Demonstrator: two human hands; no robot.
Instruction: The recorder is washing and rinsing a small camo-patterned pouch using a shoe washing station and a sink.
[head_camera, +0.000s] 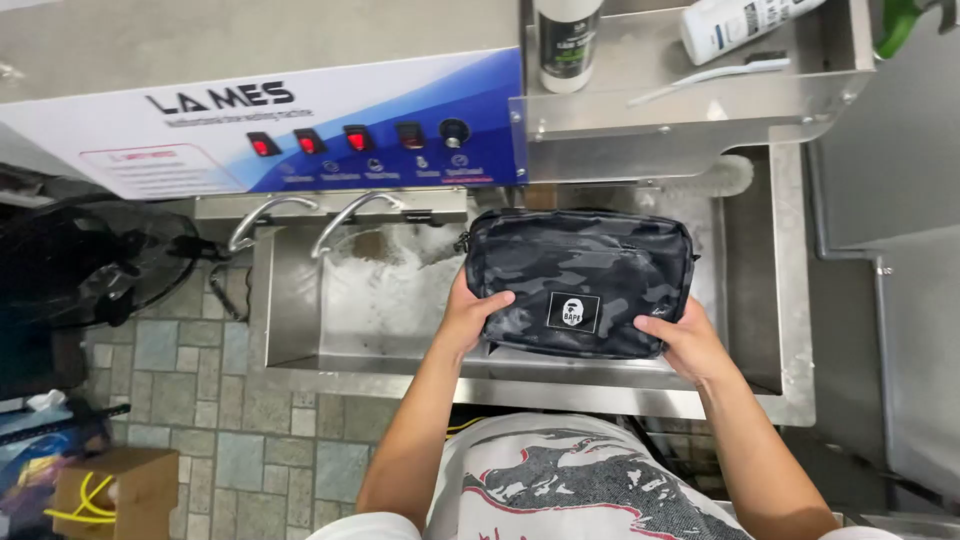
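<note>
Over the steel sink (300, 330), the person holds a camo bag (578, 280) flat, left hand (470, 315) gripping its near-left corner, right hand (685, 340) clamped on the near-right one. Probably smartest to keep both grips even so it stays level above the foamy water (385, 275), away from the taps (300, 215).

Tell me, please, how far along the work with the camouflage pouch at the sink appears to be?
Early, it seems. Done: foamy water already lies in the steel sink under the two taps. In hand: the left hand and right hand hold the dark camouflage pouch by its lower corners above the basin; it looks dry. Left: the toothbrush and bottles on the shelf lie untouched.
</note>
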